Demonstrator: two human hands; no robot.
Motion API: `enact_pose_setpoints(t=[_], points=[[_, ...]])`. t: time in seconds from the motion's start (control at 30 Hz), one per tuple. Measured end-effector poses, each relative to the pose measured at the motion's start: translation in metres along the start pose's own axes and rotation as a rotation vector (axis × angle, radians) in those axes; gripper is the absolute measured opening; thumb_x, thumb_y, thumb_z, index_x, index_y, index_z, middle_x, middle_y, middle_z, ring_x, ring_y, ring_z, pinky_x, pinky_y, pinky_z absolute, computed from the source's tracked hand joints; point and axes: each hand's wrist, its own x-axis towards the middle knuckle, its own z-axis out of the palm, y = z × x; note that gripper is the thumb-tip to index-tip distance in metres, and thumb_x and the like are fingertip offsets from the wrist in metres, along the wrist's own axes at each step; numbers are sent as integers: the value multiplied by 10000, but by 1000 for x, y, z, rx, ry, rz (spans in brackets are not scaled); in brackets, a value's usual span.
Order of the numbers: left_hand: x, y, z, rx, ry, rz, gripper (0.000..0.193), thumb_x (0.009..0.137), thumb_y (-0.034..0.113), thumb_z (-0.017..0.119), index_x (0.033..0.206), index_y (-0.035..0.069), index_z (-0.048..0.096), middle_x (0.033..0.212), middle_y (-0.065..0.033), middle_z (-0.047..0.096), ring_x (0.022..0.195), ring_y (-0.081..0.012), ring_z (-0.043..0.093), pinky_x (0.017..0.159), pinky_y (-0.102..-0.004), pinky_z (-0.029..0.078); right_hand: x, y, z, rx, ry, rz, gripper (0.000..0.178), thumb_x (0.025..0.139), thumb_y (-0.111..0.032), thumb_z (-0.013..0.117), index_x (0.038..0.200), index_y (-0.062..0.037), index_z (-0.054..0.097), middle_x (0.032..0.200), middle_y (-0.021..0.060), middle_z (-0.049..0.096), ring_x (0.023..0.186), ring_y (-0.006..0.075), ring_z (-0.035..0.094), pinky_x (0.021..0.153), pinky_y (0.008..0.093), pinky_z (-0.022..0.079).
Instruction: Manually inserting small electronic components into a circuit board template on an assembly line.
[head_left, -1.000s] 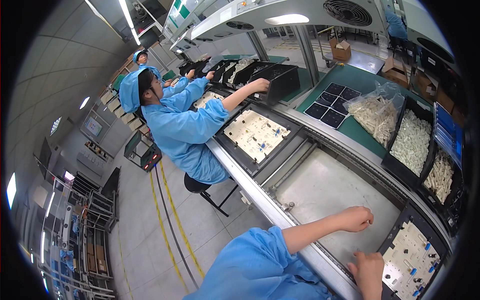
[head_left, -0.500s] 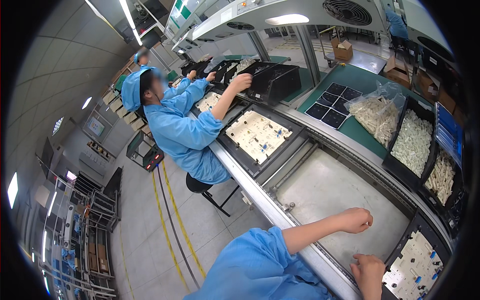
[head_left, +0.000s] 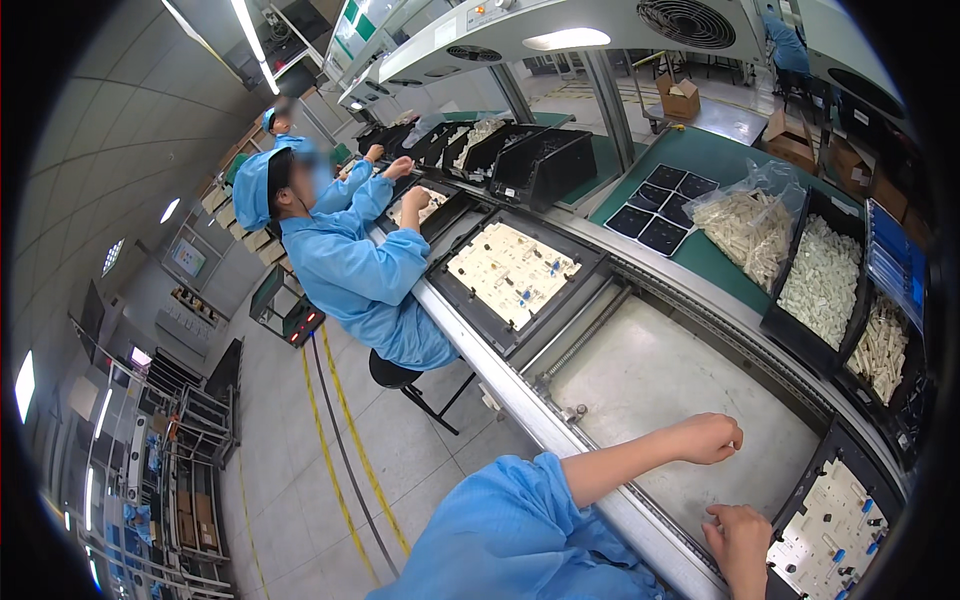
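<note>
My left hand (head_left: pixel 712 438) hangs over the bare metal plate (head_left: pixel 655 370) of the conveyor line, its fingers curled in. What it may hold is hidden. Lower down, my right hand (head_left: pixel 740 540) is beside the near-left edge of a cream circuit board (head_left: pixel 822 525) in a black frame. Its fingers are bent and the thumb stands apart from them, with nothing visible between. Blue and black components stand on that board. A second cream circuit board (head_left: pixel 510 272) lies in a black carrier (head_left: pixel 590 275) farther left on the line, touched by no hand.
Beyond the line, a green bench (head_left: pixel 660 165) bears a sheet of black squares (head_left: pixel 660 208), a clear bag of cream parts (head_left: pixel 745 225) and a black bin of pale connectors (head_left: pixel 822 270). Another bin of cream parts (head_left: pixel 880 350) is at right. A blue-clad co-worker (head_left: pixel 345 255) sits left.
The co-worker's near arm has drawn back from the black bins to a board in front of them. My two hands keep the same pose and place.
</note>
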Motion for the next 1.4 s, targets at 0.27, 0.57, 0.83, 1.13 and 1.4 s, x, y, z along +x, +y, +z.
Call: enact_pose_setpoints(t=[0.27,0.57,0.83,1.13,1.4], points=[[1,0,-1,9,-10,-3,152,782,78,592,905,10,651,898,-158,641,869,-319,616,768,-393,491,0,1,1,-1,10,-10,211,617,-84,720,823,-58,682,688,76,646,681,274,608,645,381,475],[0,-2,0,-16,37,-8,159,750,87,570,858,28,671,869,-166,653,840,-330,625,754,-408,498,0,-2,-1,14,14,-6,213,614,-78,721,822,-54,684,695,79,651,678,267,610,645,372,479],[0,-4,1,-12,26,-20,160,753,92,573,860,25,671,873,-166,653,843,-326,626,752,-409,498,1,-3,-2,16,24,-20,201,621,-78,717,817,-52,683,691,81,648,679,269,610,644,374,477],[-3,-9,-57,-161,363,-279,286,788,89,568,1064,65,637,840,-129,650,765,-231,635,671,-356,496,0,-4,-6,30,38,-16,192,630,-81,712,818,-54,685,695,82,651,683,272,613,650,374,480],[-178,-122,-392,436,1165,-693,581,653,200,672,1198,34,560,1159,-183,605,1061,-327,587,938,-356,452,-10,-9,-13,51,6,-60,170,652,-98,705,818,-64,691,691,70,653,697,265,614,650,369,484]])
